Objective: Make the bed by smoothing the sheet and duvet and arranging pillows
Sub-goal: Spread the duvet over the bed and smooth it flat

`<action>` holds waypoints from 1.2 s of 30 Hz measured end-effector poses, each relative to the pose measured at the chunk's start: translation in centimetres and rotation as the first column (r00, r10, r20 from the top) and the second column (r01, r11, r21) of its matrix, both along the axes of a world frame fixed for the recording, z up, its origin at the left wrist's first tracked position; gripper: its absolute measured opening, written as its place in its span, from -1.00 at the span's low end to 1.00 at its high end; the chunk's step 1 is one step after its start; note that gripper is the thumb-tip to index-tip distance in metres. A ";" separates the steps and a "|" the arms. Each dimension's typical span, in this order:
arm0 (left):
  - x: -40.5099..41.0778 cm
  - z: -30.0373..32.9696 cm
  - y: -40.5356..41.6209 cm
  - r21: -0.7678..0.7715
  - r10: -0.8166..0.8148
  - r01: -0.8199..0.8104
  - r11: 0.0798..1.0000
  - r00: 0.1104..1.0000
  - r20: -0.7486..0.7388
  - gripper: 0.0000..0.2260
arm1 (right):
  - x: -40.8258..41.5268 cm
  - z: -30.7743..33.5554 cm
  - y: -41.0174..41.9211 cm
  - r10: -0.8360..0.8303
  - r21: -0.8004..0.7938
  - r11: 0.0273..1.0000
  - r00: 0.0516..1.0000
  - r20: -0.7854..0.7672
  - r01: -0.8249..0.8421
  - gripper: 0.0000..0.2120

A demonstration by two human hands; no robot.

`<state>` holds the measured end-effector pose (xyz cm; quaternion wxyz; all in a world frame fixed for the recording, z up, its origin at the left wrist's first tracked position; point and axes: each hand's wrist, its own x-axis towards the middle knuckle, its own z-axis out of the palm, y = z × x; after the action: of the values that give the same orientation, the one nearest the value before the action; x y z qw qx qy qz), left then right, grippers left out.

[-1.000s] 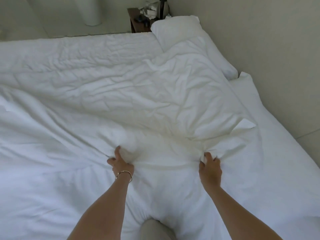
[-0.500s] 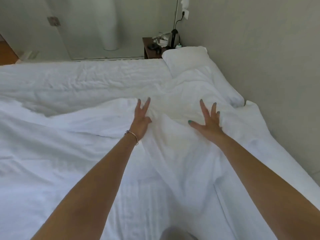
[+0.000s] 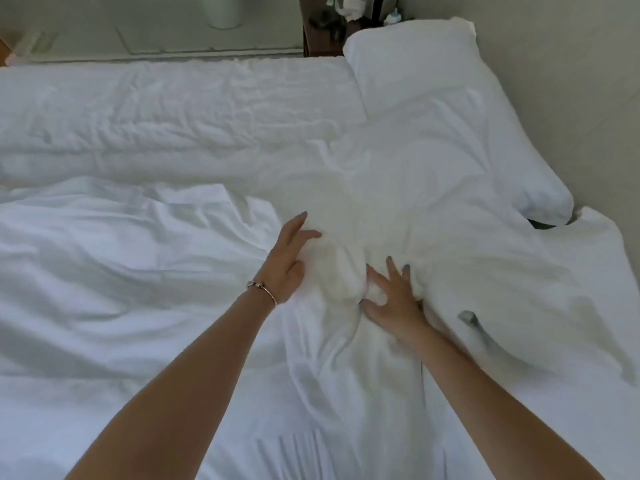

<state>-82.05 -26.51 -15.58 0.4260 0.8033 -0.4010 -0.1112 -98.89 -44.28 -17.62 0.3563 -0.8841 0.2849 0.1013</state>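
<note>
A rumpled white duvet (image 3: pixel 104 271) covers the near part of the bed, and its upper edge is folded back at mid-left. The wrinkled white sheet (image 3: pixel 173 109) shows beyond it. A white pillow (image 3: pixel 433 98) lies along the right side, partly under the duvet. My left hand (image 3: pixel 289 258), with a bracelet on the wrist, rests fingers apart against the left side of a bunched lump of duvet (image 3: pixel 341 268). My right hand (image 3: pixel 394 296) presses on the lump's right side with spread fingers.
A dark nightstand (image 3: pixel 322 26) with small cluttered items stands beyond the pillow at the bed's far corner. The wall (image 3: pixel 571 81) runs close along the bed's right side. A white cylindrical object (image 3: pixel 225 15) stands on the floor past the far edge.
Both hands let go of the pinched duvet, reached forward with fingers spread, then drew closer together around a bunched lump. The duvet has shifted toward the pillow.
</note>
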 end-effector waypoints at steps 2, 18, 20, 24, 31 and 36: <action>-0.3 -0.6 1.7 0.158 -0.165 0.146 0.976 0.980 0.110 -0.36 | -4.5 1.5 1.0 0.063 0.057 0.996 0.987 0.147 -0.072 -0.39; -6.7 9.0 -4.5 0.232 0.291 -0.242 0.942 0.934 -0.207 -0.51 | -17.6 6.9 11.8 0.642 -0.604 0.632 0.764 0.058 -0.485 0.28; -4.9 11.5 -7.2 0.250 0.323 -0.262 0.932 0.913 -0.250 -0.53 | -14.0 7.7 9.7 0.531 -0.679 0.646 0.844 0.074 -0.347 0.20; 1.6 15.0 -11.1 0.110 0.453 -0.450 0.886 0.793 -0.408 -0.54 | -3.0 14.3 -2.9 0.190 -0.541 0.836 0.877 0.440 0.090 0.01; 14.1 14.1 -15.6 0.229 0.212 -0.236 0.944 0.969 0.123 -0.33 | 11.4 23.3 -24.4 -0.539 -0.548 0.608 0.806 0.245 0.574 0.09; 16.3 2.6 -11.3 0.718 0.075 -0.151 0.679 0.988 0.138 -0.08 | 13.6 16.1 -21.9 0.092 -0.787 0.613 0.996 -0.010 -0.065 -0.01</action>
<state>-65.72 -37.77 -13.01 0.0593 0.9338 -0.2941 -0.1951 -85.30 -66.17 -1.57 -0.0671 -0.9639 0.2558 -0.0320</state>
